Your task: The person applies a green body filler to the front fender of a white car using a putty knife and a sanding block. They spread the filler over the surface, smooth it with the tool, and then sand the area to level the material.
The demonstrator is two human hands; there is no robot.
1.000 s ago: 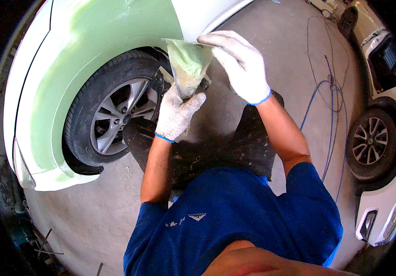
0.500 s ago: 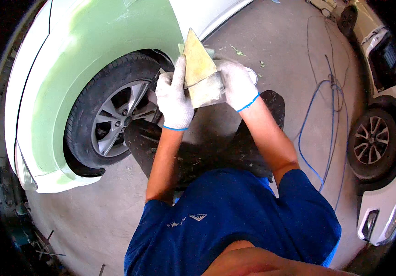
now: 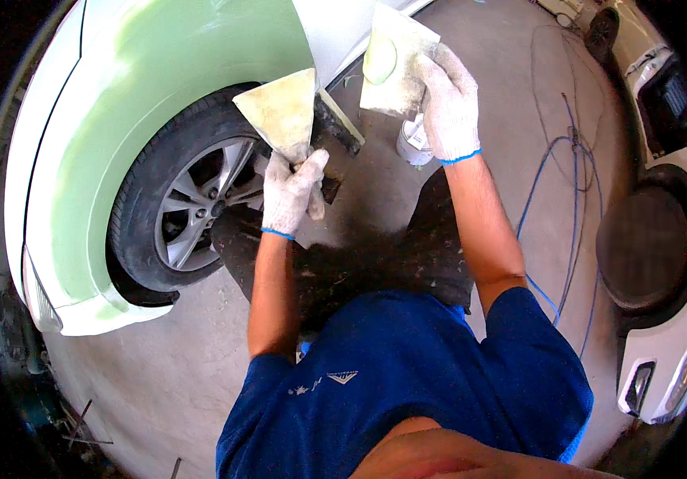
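In my gloved left hand (image 3: 286, 191), fingers closed on its grip, is a wide putty scraper (image 3: 280, 108) with a pale yellow blade, tilted up beside the wheel arch. My gloved right hand (image 3: 449, 108) grips a pale, smudged flat spreader (image 3: 395, 84) with a light green blob of putty on its face. The two tools are apart. A white tin (image 3: 414, 152) stands on the floor behind my right hand, partly hidden. Ahead and to my left is a white car's front fender (image 3: 120, 88), largely coated in matte green, above its tyre (image 3: 148, 184).
A dark, pale-edged piece (image 3: 339, 124) sits beside the wheel. On the concrete floor (image 3: 511, 72) to my right lie looped blue and grey hoses (image 3: 555, 144). A second white car (image 3: 655, 367) with a wheel runs along the right edge.
My hands, together half a second ago, have separated. The spreader has moved up and right, showing its putty face; the scraper has moved left. The tin now shows more.
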